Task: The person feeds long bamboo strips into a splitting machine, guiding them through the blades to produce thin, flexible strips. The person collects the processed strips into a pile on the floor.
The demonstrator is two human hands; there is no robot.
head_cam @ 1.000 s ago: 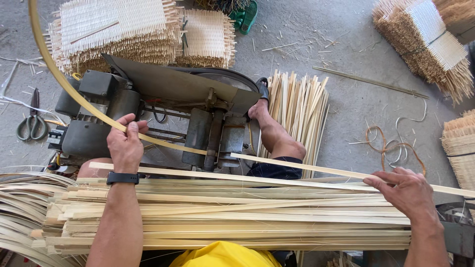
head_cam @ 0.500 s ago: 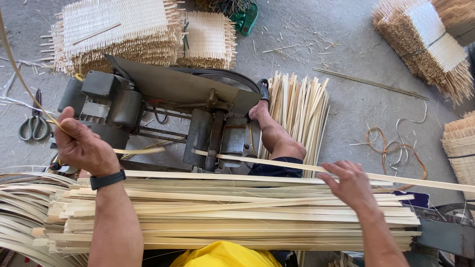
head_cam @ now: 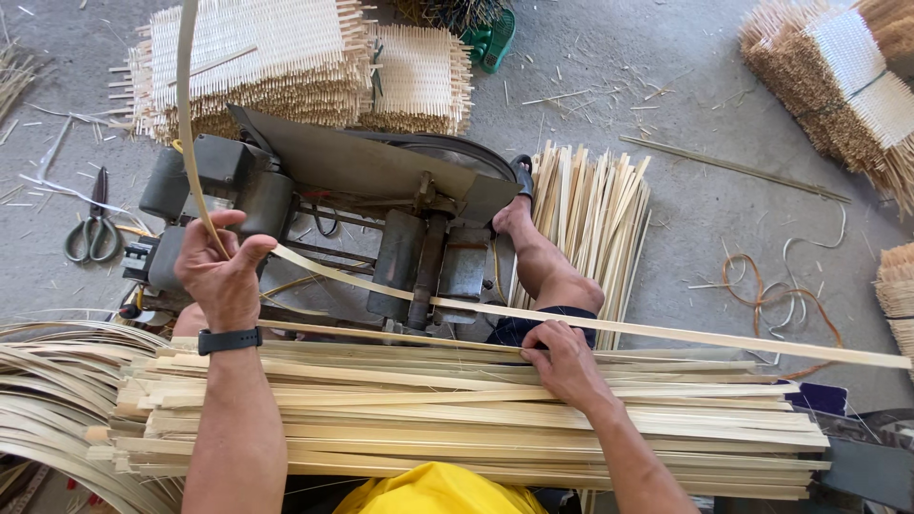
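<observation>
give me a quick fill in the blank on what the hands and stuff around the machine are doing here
1. The left hand grips a thin bamboo strip that curves upward and wears a black ____ on its wrist.
2. The right hand rests on a stack of bamboo ____ lying across the lap.
3. On the floor left of the machine lies a pair of ____.
4. A bare ____ rests beside the machine, next to upright slats.

Missing words: watch; slats; scissors; foot
</observation>
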